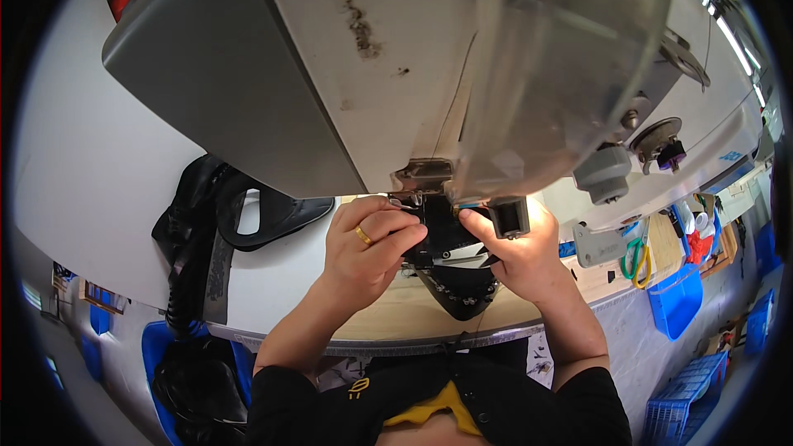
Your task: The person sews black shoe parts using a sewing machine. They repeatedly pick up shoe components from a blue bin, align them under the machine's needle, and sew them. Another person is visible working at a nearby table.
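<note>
A black shoe upper (459,291) lies under the head of a sewing machine (396,49), its pointed end with small shiny decorations facing me. My left hand (368,246), with a gold-coloured ring, is closed, thumb and fingers pinched at the upper's left edge beside the presser foot (420,198). On the other side my right hand (529,252) grips the upper's right edge, one digit stretched toward the needle area and other fingers tucked below. The machine head hides the needle and part of the stitching spot.
More black shoe uppers (277,219) hang over the table's left part. Below stands a blue bin (155,347) of black pieces. To the right are green-and-yellow-handled scissors (638,263), a blue tray (677,301) and a blue crate (686,400). The curved table edge (330,343) runs before me.
</note>
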A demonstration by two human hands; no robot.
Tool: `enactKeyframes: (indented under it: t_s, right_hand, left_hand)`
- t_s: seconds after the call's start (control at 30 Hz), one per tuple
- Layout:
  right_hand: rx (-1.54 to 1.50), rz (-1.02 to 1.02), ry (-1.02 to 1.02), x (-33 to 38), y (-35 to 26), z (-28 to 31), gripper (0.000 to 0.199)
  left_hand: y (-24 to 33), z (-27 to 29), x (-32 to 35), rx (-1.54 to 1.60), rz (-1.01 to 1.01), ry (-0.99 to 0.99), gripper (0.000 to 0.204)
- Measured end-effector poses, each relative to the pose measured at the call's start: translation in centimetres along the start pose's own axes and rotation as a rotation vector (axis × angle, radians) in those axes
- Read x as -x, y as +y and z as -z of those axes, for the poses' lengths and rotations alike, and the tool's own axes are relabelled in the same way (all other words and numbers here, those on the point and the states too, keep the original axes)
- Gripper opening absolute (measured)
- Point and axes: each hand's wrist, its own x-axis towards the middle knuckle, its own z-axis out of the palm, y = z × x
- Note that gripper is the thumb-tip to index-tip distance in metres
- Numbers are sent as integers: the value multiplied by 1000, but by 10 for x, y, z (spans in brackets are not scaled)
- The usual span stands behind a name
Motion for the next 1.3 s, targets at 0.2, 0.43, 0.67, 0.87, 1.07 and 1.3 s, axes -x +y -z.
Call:
enactKeyframes:
  t_s: [0.2, 0.43, 0.67, 0.87, 1.07, 1.3]
  right_hand:
    - [11, 16, 18, 1, 4, -3, 60]
    - [21, 25, 47, 0, 6, -6, 60]
    - [53, 28, 69, 0, 11, -13, 58]
    - [62, 28, 61, 1, 17, -18, 52]
    - [95, 34, 115, -2, 20, -23, 41]
    - [67, 31, 146, -6, 27, -27, 43]
  left_hand:
    - [1, -1, 3, 15, -65, 37, 32]
    - [3, -2, 3, -63, -89, 29, 31]
    - [-7, -11, 8, -101, -83, 90, 35]
    - [-8, -18, 6, -117, -37, 149, 33]
    - [-7, -19, 11, -99, -4, 137, 34]
    - [-5, -24, 8, -160, 42, 176, 25]
